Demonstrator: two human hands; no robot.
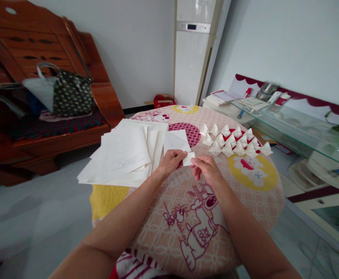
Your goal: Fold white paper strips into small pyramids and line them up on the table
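Between my two hands is a small folded piece of white paper point(189, 159), held above the table. My left hand point(172, 159) pinches its left side between thumb and fingers. At its right edge my right hand point(206, 166) grips it with thumb and forefinger, the other fingers curled under. Just behind the hands lies a white paper sheet point(176, 140). A large pile of white paper point(123, 151), some with faint print, spreads to the left. Several small folded paper boats point(227, 142) stand in rows on the right side of the table.
A patterned cloth point(163, 217) covers the round table. To the right is a glass-topped stand point(297, 128) with papers and cups on it. A wooden bench point(99, 93) with a dark patterned bag point(72, 93) stands at the left. A tall white cabinet unit point(191, 62) rises behind.
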